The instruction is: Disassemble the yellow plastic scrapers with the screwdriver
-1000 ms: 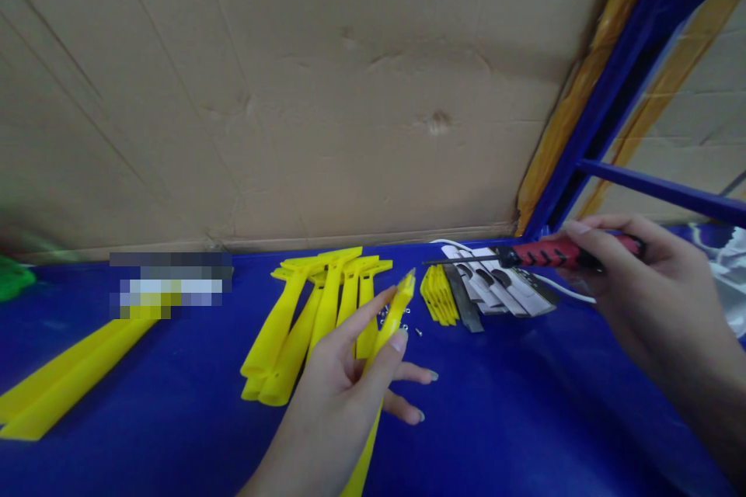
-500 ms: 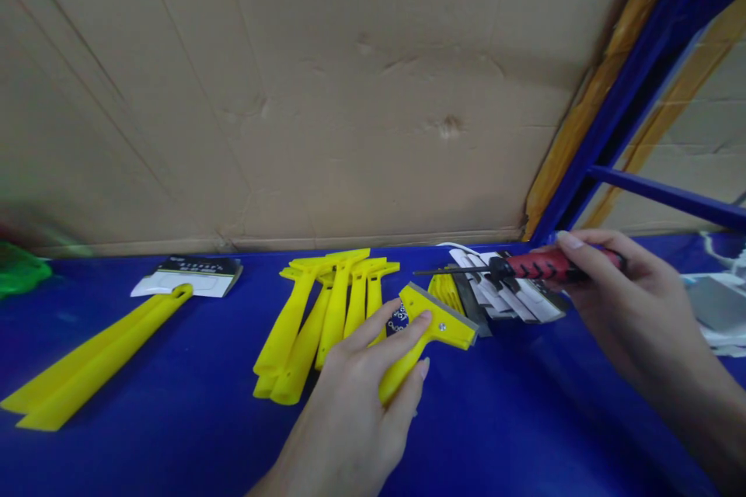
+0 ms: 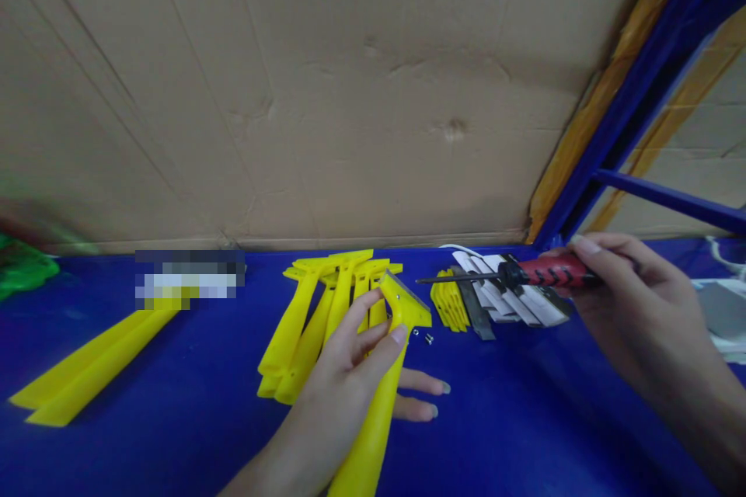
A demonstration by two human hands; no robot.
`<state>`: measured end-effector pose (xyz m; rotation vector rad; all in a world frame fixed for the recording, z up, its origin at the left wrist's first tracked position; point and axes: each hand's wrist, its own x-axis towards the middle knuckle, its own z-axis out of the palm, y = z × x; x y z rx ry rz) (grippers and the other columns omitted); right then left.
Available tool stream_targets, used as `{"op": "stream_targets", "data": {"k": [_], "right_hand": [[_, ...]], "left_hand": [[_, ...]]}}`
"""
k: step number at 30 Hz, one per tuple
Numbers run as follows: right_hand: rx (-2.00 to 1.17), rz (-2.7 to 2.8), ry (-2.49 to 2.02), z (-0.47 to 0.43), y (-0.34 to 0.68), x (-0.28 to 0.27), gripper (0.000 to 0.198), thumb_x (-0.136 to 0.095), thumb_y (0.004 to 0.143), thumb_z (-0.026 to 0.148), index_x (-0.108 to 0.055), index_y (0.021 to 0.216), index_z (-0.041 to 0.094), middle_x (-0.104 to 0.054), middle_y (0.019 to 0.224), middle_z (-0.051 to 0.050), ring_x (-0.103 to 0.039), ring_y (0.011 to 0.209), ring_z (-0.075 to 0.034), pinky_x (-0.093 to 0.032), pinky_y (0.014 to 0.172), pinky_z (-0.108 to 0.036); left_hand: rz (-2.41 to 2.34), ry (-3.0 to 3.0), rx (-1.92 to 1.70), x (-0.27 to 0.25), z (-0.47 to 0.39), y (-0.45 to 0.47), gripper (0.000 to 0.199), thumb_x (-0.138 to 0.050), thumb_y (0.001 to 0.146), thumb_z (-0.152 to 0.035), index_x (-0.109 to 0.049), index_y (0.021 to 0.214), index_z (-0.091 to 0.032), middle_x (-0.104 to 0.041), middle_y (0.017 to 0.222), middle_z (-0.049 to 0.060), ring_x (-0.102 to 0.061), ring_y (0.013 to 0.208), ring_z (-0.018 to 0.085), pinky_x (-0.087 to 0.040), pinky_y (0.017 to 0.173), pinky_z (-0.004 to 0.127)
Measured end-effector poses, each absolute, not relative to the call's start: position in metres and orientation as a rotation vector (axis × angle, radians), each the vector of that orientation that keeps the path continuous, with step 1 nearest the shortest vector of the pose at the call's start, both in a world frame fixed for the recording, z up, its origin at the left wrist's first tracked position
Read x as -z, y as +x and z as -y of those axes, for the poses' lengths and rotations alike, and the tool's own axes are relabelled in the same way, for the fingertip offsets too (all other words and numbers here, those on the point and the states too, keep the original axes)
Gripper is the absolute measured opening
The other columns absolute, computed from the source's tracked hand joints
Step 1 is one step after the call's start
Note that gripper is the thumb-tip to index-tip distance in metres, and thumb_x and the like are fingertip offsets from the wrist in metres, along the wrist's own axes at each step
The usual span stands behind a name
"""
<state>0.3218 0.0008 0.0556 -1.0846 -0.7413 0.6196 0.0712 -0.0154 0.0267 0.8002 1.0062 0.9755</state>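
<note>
My left hand [image 3: 350, 373] is closed around a yellow scraper [image 3: 376, 419], thumb on its neck and two fingertips showing past the handle. A metal blade edge lines the scraper's head, which points up and away. In my right hand [image 3: 641, 303] is a screwdriver [image 3: 553, 270] with a red and black handle, held level. Its thin shaft points left, its tip apart from the scraper head. Just right of the scraper, small screws [image 3: 429, 338] lie on the blue table [image 3: 501, 419]. Behind my left hand lies a group of yellow scraper handles [image 3: 300, 318].
Yellow small plates [image 3: 450, 301], a dark flat strip [image 3: 473, 307] and white-and-dark packets [image 3: 518, 291] lie behind the screwdriver. More yellow handles [image 3: 99, 361] lie at left, near green plastic [image 3: 26, 265]. A cardboard wall [image 3: 350, 93] and blue frame [image 3: 629, 85] bound the back and right.
My left hand has turned the scraper, so its handle now points toward me and its head has shifted left. Screws on the table have come into view. The screwdriver stays nearly in place.
</note>
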Motion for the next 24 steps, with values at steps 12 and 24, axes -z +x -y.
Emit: {"op": "stream_targets", "data": {"k": [12, 24], "right_hand": [[-0.564, 0.896, -1.125, 0.005, 0.318, -0.048, 0.037, -0.096, 0.057, 0.047, -0.073, 0.075, 0.024, -0.072, 0.069, 0.001, -0.06, 0.058, -0.013, -0.045, 0.048, -0.02], [-0.538, 0.916, -1.139, 0.003, 0.319, -0.043, 0.036, -0.094, 0.059, 0.049, -0.074, 0.076, 0.024, -0.069, 0.066, 0.002, -0.06, 0.057, -0.012, -0.045, 0.049, -0.02]], "left_hand": [[-1.045, 0.872, -0.946, -0.046, 0.024, 0.074, 0.064, -0.07, 0.094, -0.021, -0.031, 0.146, -0.022, -0.069, 0.12, 0.015, -0.077, 0.061, 0.02, -0.061, 0.046, 0.023], [-0.986, 0.92, -0.982, -0.038, 0.024, 0.073, 0.059, -0.068, 0.096, -0.027, -0.032, 0.142, -0.024, -0.067, 0.12, 0.013, -0.077, 0.062, 0.019, -0.059, 0.045, 0.022]]}}
